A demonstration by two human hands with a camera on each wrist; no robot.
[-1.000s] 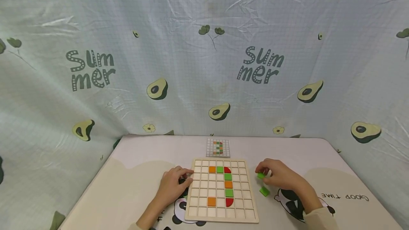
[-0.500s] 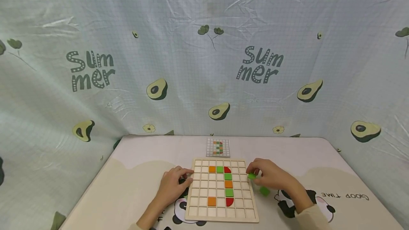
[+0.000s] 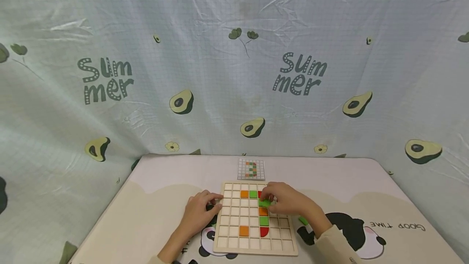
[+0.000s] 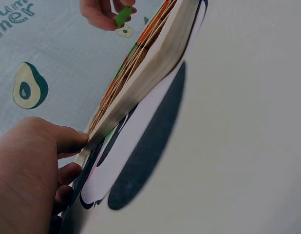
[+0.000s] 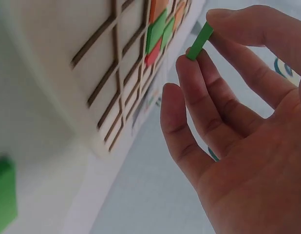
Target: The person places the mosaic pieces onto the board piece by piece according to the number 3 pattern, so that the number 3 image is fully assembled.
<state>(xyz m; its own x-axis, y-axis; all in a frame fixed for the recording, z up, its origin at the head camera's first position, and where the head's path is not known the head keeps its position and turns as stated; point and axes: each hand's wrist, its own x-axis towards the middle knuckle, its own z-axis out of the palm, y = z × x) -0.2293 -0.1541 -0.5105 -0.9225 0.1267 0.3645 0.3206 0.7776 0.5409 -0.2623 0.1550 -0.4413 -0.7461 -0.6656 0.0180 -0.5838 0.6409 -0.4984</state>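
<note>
A pale wooden grid board [image 3: 253,251] lies on the table, with orange, green and red tiles set in its cells. My right hand [image 3: 291,199] pinches a green square tile [image 5: 201,41] between thumb and fingertips. It is over the board's right half, and the held tile overlaps the upper green and red tiles in the head view. At the board's left edge my left hand [image 3: 199,211] rests with thumb and index finger spread, fingertips against the wooden rim. In the left wrist view the finger [image 4: 72,139] touches the board's side.
Another green tile [image 3: 303,220] lies on the table right of the board, partly hidden by the right forearm. Behind the board is a small printed card [image 3: 242,170] with a coloured grid pattern. A patterned curtain [image 3: 205,52] hangs at the back.
My right hand has carried the green tile leftward from the table beside the board to above the tile column. The left hand keeps its place.
</note>
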